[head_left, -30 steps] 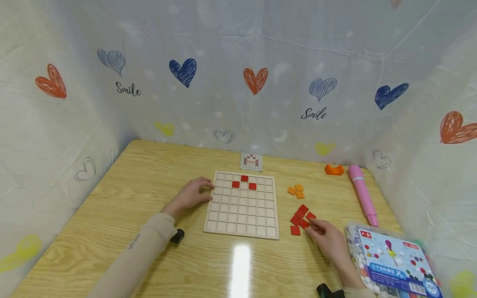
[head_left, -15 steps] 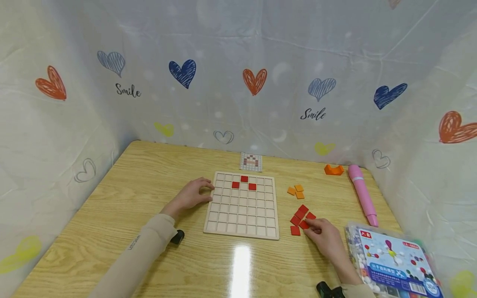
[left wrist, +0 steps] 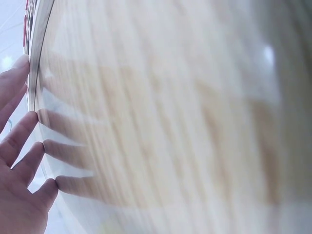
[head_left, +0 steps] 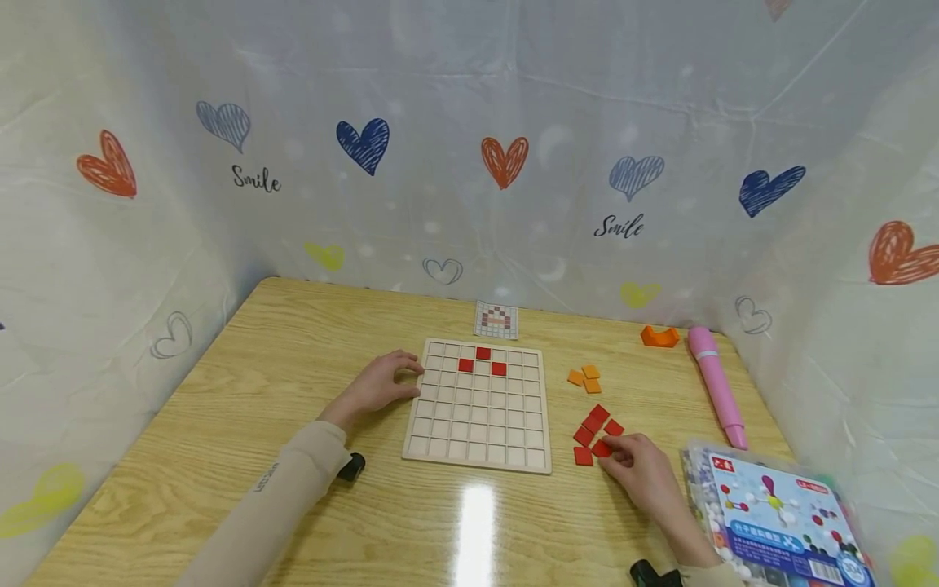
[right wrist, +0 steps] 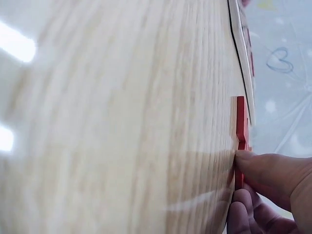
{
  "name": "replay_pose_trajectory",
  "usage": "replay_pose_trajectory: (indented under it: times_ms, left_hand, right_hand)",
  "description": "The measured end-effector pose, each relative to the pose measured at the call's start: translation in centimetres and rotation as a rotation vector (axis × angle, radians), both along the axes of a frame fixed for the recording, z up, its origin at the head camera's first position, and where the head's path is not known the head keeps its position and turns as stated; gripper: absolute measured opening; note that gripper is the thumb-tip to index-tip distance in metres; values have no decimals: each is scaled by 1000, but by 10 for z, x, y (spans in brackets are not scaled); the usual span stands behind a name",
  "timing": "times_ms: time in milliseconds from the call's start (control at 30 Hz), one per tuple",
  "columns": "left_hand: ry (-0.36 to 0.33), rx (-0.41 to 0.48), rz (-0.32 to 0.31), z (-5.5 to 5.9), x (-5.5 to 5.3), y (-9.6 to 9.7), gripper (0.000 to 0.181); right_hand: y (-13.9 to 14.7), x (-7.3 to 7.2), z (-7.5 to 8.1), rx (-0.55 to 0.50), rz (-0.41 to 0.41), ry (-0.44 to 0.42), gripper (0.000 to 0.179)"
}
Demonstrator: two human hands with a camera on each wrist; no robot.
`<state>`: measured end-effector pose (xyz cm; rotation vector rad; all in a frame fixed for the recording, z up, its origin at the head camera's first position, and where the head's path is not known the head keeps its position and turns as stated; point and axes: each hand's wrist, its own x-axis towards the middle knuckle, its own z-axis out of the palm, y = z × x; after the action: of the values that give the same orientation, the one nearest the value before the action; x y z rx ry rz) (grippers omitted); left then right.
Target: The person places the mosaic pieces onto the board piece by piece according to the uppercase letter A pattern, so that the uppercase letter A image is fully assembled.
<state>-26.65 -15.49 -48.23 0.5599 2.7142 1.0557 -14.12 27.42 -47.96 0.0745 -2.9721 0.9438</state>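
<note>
My left hand (head_left: 376, 381) rests at the left edge of a pale wooden grid board (head_left: 477, 466), its fingers loosely bent and the tips at the rim. In the left wrist view the fingertips of this left hand (left wrist: 22, 180) meet the tabletop beside the board edge. Three red tiles sit in the board's upper squares, one of them the top red tile (head_left: 482, 353). My right hand (head_left: 645, 473) pinches a red square tile (head_left: 601, 449) at the near side of a loose group of red tiles (head_left: 591, 423). In the right wrist view the thumb covers part of that tile (right wrist: 239, 179).
A small printed pattern card (head_left: 496, 320) lies behind the board. Three orange tiles (head_left: 592, 386) lie right of it. Farther right are an orange cradle-shaped piece (head_left: 659, 337), a pink pen-like stick (head_left: 716, 387) and a clear box of parts (head_left: 788, 522). A heart-print curtain (head_left: 440, 204) surrounds the table.
The pinched red tile has shifted slightly toward me, and a gap shows between it and the other tiles. My right fingers have moved slightly with it. The left hand stays put.
</note>
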Motion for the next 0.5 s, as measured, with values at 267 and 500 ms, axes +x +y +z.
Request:
replay_pose_trajectory:
  times_ms: [267, 500]
  left_hand:
    - [11, 0, -1, 0, 0, 1, 35]
    - [9, 6, 6, -1, 1, 1, 36]
  right_hand:
    - [-2, 0, 7, 27, 11, -3, 29]
    - [-8, -2, 18, -14, 18, 58, 31]
